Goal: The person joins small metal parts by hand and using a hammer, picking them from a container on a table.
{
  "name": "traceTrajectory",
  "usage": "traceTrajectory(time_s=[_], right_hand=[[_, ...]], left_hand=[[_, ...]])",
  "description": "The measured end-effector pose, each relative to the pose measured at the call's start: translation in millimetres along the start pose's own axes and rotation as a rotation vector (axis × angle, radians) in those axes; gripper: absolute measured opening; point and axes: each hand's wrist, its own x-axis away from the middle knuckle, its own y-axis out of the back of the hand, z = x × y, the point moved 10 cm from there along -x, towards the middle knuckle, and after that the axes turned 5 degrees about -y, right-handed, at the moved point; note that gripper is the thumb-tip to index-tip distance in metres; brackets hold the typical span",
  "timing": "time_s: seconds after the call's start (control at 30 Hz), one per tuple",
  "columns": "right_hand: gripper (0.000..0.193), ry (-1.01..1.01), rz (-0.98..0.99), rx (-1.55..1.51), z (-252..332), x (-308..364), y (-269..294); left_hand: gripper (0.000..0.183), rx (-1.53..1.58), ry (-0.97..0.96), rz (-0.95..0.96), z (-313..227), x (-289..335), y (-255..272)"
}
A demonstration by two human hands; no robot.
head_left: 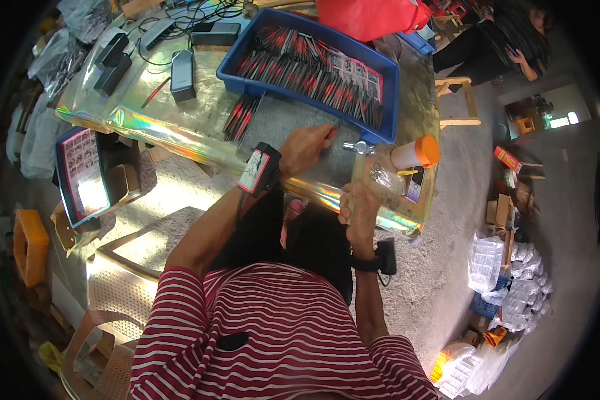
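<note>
My left hand (303, 151) is closed near the right part of a dark grey slab (281, 119) on the table. A small red-ended piece (331, 133) shows at its fingertips; its full shape is hidden. My right hand (361, 205) is wrapped round the handle of a hammer (359, 147), whose shiny metal head sits just right of the slab. Beyond the slab stands a blue bin (299, 95) with many slim red-and-black pieces (293, 67) lying in rows. More such pieces (241, 119) lie in a pile at the slab's left end.
An orange-lidded jar (417, 153) and a clear plastic bag (387, 175) are at the table's right. Dark power adapters (183, 75) and cables lie at the left. A red bag (373, 19) is behind the bin. A plastic chair (117, 293) stands left; a person (493, 47) is far right.
</note>
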Motion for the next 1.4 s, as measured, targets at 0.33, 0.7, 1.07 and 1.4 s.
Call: traceTrajectory(time_s=[0.33,0.7,1.07,1.4], right_hand=[[0.035,-0.156,0.053,0.006,-31.1,-14.8,-9.2],[0.044,0.14,-0.022,0.849,-16.4,-23.3,0.9],[0.045,0.181,-0.064,0.876,-22.6,-30.6,21.6],[0.041,0.065,0.034,0.555,-13.6,-19.8,7.2]], left_hand=[[0.017,-0.236,0.201,-0.194,81.9,-60.2,53.7],[0.017,-0.448,0.358,-0.035,111.2,-66.1,33.2],[0.012,-0.351,0.225,-0.637,84.8,10.6,110.1],[0.019,-0.354,0.628,-0.326,135.3,102.6,135.4]])
